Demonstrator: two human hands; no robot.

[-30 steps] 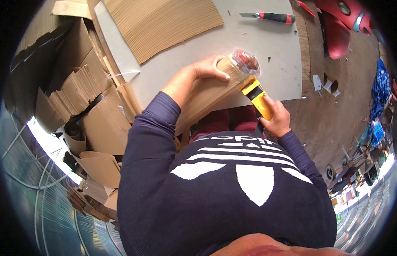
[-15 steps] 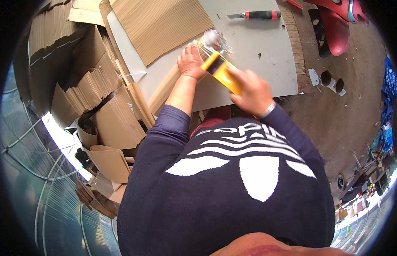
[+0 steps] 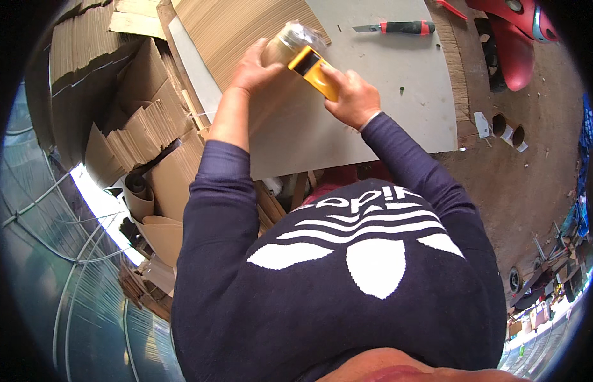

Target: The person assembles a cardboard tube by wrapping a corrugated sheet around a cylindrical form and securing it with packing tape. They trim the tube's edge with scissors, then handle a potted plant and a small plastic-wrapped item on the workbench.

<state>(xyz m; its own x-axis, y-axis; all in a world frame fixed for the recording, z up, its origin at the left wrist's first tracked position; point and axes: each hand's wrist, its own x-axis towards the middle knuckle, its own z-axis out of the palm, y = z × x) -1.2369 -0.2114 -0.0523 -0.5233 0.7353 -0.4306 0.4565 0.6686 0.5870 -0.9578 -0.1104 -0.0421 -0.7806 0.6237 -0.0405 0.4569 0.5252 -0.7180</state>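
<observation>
Over flat pale-grey tabletop (image 3: 405, 124), curls right hand (image 3: 355, 99) around boxy yellow-and-black tool (image 3: 321, 77), clasps plastic-tipped tan bundle (image 3: 279, 53) between left hand's (image 3: 252, 73) thumb and fingers.

The left hand (image 3: 253, 70) is partly hiding a blurred brown bundle (image 3: 280, 52), the right hand (image 3: 356, 99) a yellow tool (image 3: 319, 76).

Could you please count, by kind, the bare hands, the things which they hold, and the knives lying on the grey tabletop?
Bare hands, the left hand and the right hand: 2
Yellow tool with a black panel, in the right hand: 1
Brown bundle with a clear-wrapped end, in the left hand: 1
Knife with a black-and-red handle: 1
Total: 5
</observation>
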